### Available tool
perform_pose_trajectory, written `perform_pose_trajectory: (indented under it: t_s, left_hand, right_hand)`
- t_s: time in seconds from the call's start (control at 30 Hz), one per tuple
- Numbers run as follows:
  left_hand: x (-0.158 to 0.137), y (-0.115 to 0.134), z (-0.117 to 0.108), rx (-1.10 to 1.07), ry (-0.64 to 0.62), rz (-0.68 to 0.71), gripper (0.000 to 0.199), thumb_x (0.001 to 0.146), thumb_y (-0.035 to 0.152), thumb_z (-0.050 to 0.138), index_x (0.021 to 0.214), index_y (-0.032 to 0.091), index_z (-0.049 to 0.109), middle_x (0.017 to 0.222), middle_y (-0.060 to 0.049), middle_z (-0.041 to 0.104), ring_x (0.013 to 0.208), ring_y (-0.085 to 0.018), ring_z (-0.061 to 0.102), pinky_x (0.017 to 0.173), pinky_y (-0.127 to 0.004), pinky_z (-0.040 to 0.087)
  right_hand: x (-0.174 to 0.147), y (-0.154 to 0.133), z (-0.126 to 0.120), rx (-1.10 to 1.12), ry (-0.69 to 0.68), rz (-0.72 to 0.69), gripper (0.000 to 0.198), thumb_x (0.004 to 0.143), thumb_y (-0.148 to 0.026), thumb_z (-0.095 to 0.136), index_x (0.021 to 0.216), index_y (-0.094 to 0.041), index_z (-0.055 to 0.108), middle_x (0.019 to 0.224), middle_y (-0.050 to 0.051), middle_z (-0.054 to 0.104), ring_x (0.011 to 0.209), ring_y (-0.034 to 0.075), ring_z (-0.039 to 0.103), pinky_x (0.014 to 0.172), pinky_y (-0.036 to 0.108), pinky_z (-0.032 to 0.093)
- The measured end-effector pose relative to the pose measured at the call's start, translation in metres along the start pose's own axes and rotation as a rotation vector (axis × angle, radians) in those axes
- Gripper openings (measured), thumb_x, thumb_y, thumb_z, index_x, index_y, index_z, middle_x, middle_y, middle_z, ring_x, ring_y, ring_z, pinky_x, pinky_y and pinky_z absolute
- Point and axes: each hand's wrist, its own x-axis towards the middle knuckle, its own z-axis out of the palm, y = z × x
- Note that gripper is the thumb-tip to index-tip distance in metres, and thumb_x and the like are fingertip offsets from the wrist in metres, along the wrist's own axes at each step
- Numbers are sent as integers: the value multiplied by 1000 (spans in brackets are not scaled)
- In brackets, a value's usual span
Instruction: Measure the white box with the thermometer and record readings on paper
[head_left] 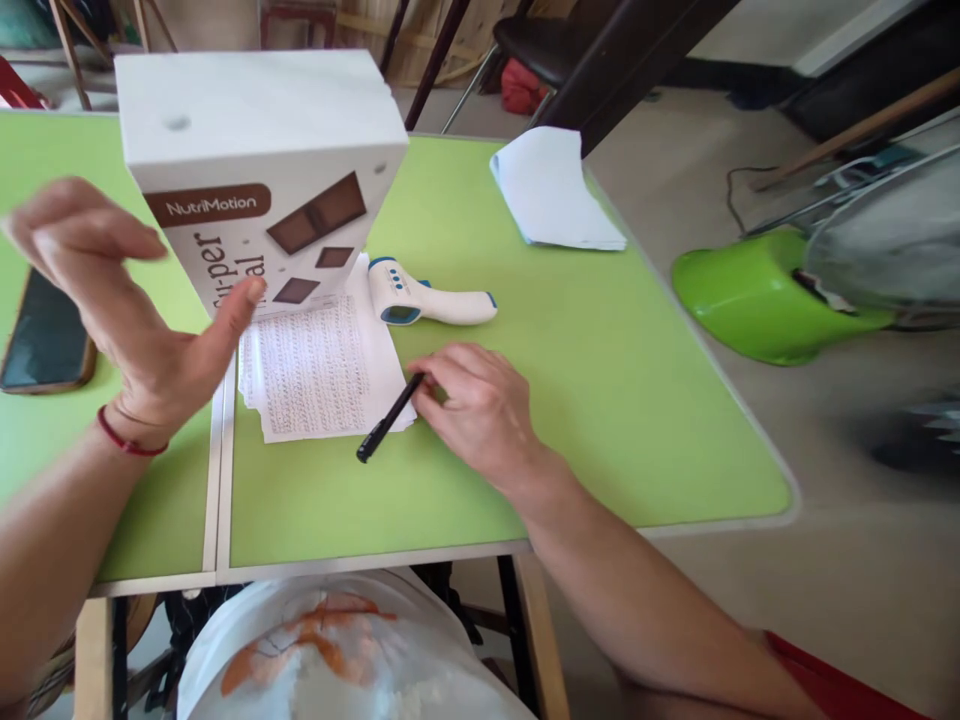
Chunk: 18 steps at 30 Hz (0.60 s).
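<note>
My left hand (131, 290), a red cord on its wrist, is raised beside a white and brown box (262, 185) marked NutriMotion. Its thumb and bent fingers are apart, nothing is between them, and the thumb overlaps the box's lower front. Whether it touches the box I cannot tell. Between thumb and fingers, my right hand (476, 405) grips one end of a black pen (386, 425), which points down and left above the table. Written sheets of paper (319, 375) lie under the pen's side of the box, partly hidden by it. A white and blue infrared thermometer (431, 297) rests beyond my right hand.
The green table (600, 400) has a metal-edged seam left of the papers. A smartphone (49, 335) lies at left, and folded white paper (555, 195) near the far right edge. On the floor at right stands a bright green plastic stool or bin (735, 295). A dark chair (544, 45) is behind.
</note>
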Motion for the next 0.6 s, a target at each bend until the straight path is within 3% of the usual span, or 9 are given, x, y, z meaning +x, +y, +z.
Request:
perform_pose_trajectory:
  t_s: [0.03, 0.13, 0.2, 0.27, 0.33, 0.47, 0.6]
  left_hand:
    - [2, -8, 0, -36, 35, -81, 66, 68, 64, 77, 110, 21, 49, 106, -3, 46, 111, -24, 46, 99, -43, 37]
    - [3, -27, 4, -289, -249, -370, 87, 66, 66, 78, 129, 20, 38, 131, -5, 44, 125, -26, 41, 102, -42, 38]
    - [2, -35, 7, -426, -451, -537, 85, 67, 63, 78, 127, 17, 40, 129, -6, 51, 122, -25, 48, 102, -42, 39]
    - [0, -38, 8, -479, -535, -648, 84, 65, 63, 78, 124, 14, 44, 123, -5, 57, 115, -23, 54, 97, -41, 43]
    - [0, -37, 8, -483, -529, -687, 83, 63, 59, 80, 123, 14, 45, 121, -4, 60, 112, -22, 56, 94, -40, 45]
    - [5, -24, 2, -441, -383, -681, 76, 59, 47, 87, 119, 16, 52, 112, -6, 66, 105, -26, 61, 88, -42, 49]
    - [14, -5, -6, -502, -484, -703, 63, 64, 40, 86, 116, 19, 58, 110, -3, 69, 103, -29, 64, 86, -43, 53]
  right_hand:
    - [-1, 0, 0, -31, -33, -6, 21, 78, -6, 53, 79, -18, 70, 72, 5, 65, 69, 21, 59, 61, 33, 41]
    - [-2, 1, 0, -49, -90, -34, 25, 79, -6, 52, 85, -18, 73, 74, 5, 66, 70, 20, 59, 62, 33, 39]
    - [-1, 1, 1, -35, -98, -36, 26, 80, -6, 52, 87, -18, 73, 75, 4, 67, 70, 20, 59, 62, 32, 39]
    - [1, 2, 2, -24, -95, -28, 25, 80, -7, 52, 87, -18, 73, 76, 4, 68, 70, 19, 60, 62, 32, 40]
    - [2, 1, 4, -14, -85, -29, 23, 80, -8, 53, 86, -18, 73, 77, 4, 69, 70, 19, 61, 63, 32, 42]
    - [3, 0, 2, 32, -33, -13, 20, 81, -10, 54, 85, -18, 72, 77, 4, 68, 72, 20, 63, 66, 34, 47]
    - [12, 7, -9, 55, 1, 48, 20, 81, -15, 56, 94, -16, 71, 89, 9, 67, 83, 24, 63, 76, 38, 51]
